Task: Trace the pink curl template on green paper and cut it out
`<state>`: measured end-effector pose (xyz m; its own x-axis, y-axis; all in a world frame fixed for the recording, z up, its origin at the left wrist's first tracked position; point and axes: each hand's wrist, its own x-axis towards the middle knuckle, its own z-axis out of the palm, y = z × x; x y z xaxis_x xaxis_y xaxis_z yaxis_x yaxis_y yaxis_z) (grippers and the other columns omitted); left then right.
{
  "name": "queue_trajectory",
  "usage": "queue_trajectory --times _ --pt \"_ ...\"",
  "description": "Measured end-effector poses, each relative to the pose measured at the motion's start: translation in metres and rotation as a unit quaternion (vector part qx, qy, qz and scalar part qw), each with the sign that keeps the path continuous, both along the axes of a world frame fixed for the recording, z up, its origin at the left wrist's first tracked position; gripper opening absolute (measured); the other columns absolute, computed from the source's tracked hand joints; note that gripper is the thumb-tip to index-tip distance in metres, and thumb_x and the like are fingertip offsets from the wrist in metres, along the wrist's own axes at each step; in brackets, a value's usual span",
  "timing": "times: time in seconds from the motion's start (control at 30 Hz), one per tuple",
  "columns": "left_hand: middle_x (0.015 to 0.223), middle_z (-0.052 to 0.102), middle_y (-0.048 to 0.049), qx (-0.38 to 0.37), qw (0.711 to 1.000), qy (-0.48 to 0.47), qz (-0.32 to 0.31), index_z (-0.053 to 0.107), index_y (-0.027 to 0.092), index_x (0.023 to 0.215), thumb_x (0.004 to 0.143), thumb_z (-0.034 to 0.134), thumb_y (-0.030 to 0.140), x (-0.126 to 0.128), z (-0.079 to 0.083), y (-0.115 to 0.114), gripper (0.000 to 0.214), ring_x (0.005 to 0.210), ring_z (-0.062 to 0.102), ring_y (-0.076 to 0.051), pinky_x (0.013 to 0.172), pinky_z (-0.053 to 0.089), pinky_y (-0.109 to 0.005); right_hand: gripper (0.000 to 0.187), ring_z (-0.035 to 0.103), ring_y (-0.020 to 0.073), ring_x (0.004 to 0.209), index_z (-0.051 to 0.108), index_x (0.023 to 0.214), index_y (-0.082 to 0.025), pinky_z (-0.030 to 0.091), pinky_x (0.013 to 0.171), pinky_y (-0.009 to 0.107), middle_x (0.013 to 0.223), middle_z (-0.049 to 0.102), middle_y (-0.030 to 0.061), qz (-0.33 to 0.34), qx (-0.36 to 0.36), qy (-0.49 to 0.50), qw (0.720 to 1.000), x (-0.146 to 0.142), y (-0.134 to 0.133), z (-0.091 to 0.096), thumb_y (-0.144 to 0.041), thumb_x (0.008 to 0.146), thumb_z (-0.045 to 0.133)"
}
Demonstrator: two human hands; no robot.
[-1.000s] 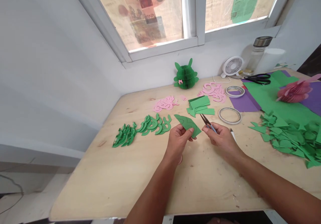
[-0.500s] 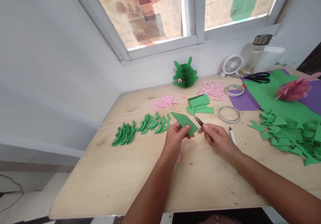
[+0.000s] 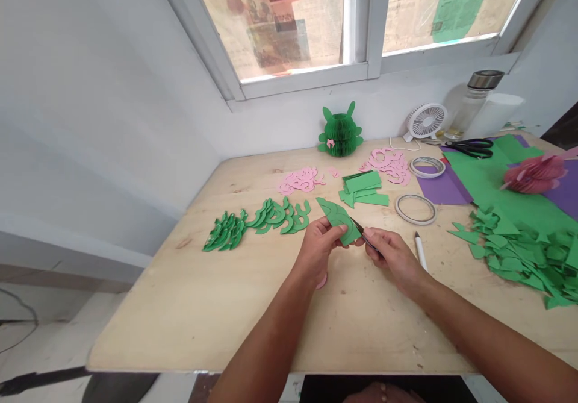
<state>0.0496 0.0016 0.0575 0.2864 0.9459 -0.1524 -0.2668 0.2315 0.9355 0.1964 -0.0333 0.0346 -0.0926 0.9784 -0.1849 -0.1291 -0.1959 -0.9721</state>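
My left hand [image 3: 321, 247] pinches a folded piece of green paper [image 3: 336, 215] with curved lines drawn on it, thumb on top. In my right hand [image 3: 392, 255] is a pair of small dark scissors [image 3: 363, 234], fingers closed round the handles. Their blades meet the right edge of the green paper. Left of my hands, curved green paper cutouts [image 3: 271, 215] lie in overlapping rows, with a denser pile of green cutouts [image 3: 226, 231] beside them. A pink paper piece [image 3: 321, 281] shows partly beneath my left wrist.
Behind my hands lie green paper strips [image 3: 361, 186], pink cutouts [image 3: 300, 180] and a tape roll [image 3: 415, 209]. A white pen [image 3: 421, 251] and green scraps [image 3: 519, 249] are on the right. A green honeycomb paper figure [image 3: 341, 135], a small fan [image 3: 427, 121] and black-handled scissors [image 3: 472, 147] stand or lie farther back.
The scissors have moved in from just right of the green paper to its edge, and my right hand is closer to my left. The whole view has shifted slightly.
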Motion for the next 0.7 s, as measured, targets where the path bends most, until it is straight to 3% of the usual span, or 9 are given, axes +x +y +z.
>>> queue_trajectory --times 0.37,0.57,0.7 --pt "0.064 0.059 -0.0024 0.005 1.000 -0.005 -0.028 0.062 0.014 0.069 0.066 0.066 0.027 -0.0014 -0.0029 0.0014 0.014 0.056 0.050 -0.011 0.057 0.039 -0.024 0.042 0.019 0.0074 0.044 0.057 0.069 -0.016 0.011 0.043 0.025 0.050 0.033 -0.0064 0.004 -0.004 -0.001 1.000 -0.0010 -0.0002 0.0013 -0.056 0.081 0.053" --pt "0.062 0.059 -0.0029 0.006 0.999 0.003 -0.034 0.062 0.014 0.067 0.069 0.066 0.035 -0.0018 -0.0028 0.0019 0.022 0.056 0.051 -0.012 0.058 0.040 -0.025 0.044 0.020 0.0076 0.044 0.045 0.058 -0.019 0.012 0.042 0.025 0.049 0.034 -0.0058 -0.006 -0.001 -0.003 1.000 -0.0013 -0.0002 0.0006 -0.057 0.079 0.055" --pt "0.059 0.058 -0.0024 0.002 1.000 0.009 -0.026 0.062 0.014 0.063 0.068 0.067 0.038 -0.0015 -0.0009 0.0016 0.025 0.054 0.050 -0.011 0.057 0.040 -0.025 0.043 0.021 0.0076 0.044 0.048 0.060 -0.019 0.013 0.043 0.025 0.049 0.035 -0.0057 -0.013 -0.007 -0.003 1.000 -0.0014 -0.0004 0.0009 -0.057 0.079 0.055"
